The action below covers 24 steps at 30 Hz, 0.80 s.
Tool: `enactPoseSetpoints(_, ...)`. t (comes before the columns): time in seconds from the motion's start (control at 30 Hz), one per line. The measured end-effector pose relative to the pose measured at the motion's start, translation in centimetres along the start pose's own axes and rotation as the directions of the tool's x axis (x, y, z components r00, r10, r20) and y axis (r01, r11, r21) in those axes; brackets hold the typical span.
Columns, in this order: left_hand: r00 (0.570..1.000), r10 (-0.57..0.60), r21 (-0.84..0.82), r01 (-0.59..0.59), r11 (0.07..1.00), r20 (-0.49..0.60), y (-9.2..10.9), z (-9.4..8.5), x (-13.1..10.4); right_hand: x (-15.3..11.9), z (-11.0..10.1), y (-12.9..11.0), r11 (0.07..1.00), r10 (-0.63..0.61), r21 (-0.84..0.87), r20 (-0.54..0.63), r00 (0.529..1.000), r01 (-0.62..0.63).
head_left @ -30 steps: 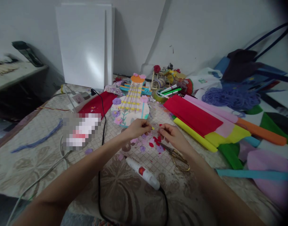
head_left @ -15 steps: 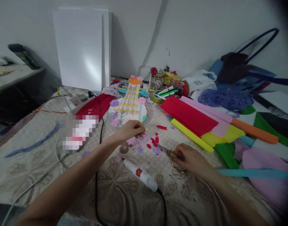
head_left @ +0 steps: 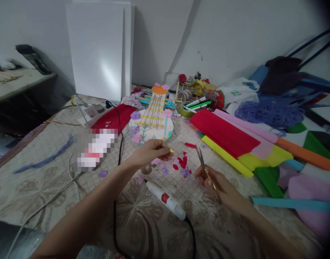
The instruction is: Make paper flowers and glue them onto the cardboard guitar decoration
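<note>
My left hand [head_left: 157,150] pinches a small yellow paper piece [head_left: 171,150] above the table, just in front of a paper guitar [head_left: 154,122] decorated with flowers. In my right hand [head_left: 215,180] are gold-handled scissors [head_left: 202,160], blades pointing up and away, apart from the yellow piece. Between the hands lie red paper petals [head_left: 183,162] and small purple flowers [head_left: 165,171]. A short red paper strip [head_left: 190,145] rests beyond the blades. Nearer me lies a white corded tool with a dark tip [head_left: 167,203].
Red crepe paper [head_left: 226,133] and a yellow roll [head_left: 226,155] lie to the right, with purple yarn [head_left: 269,113] behind. A black cord [head_left: 121,140] runs down the left side. White boards [head_left: 97,50] lean on the wall. A tape roll holding markers [head_left: 186,109] stands behind.
The scissors have swung from pointing left over the petals to pointing up, lifted off them. My left hand still pinches the yellow piece. The whole view has shifted slightly.
</note>
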<state>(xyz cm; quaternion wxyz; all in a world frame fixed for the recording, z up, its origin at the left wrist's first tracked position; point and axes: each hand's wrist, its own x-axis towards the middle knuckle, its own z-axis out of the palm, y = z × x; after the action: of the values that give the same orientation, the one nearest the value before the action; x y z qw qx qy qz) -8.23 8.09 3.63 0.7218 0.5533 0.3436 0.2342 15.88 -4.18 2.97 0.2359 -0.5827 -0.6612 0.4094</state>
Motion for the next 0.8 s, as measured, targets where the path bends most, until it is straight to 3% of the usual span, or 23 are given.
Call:
enactPoseSetpoints(0.1, 0.999, -0.033, -0.035, 0.034, 0.999, 0.016, 0.2, 0.3, -0.3, 0.4, 0.9, -1.8, 0.997, -0.014, 0.071, 0.130, 0.991, 0.005)
enactPoseSetpoints(0.2, 0.998, -0.062, -0.075, 0.064, 0.995, 0.026, 0.4, 0.5, -0.4, 0.9, 1.1, -2.3, 0.999, 0.013, 0.038, 0.199, 0.980, -0.021)
enactPoseSetpoints(0.8, 0.991, -0.108, -0.167, 0.121, 0.979, 0.085, 0.3, 0.2, -0.1, 1.8, 1.1, -1.5, 0.997, 0.056, -0.067, 0.190, 0.980, -0.044)
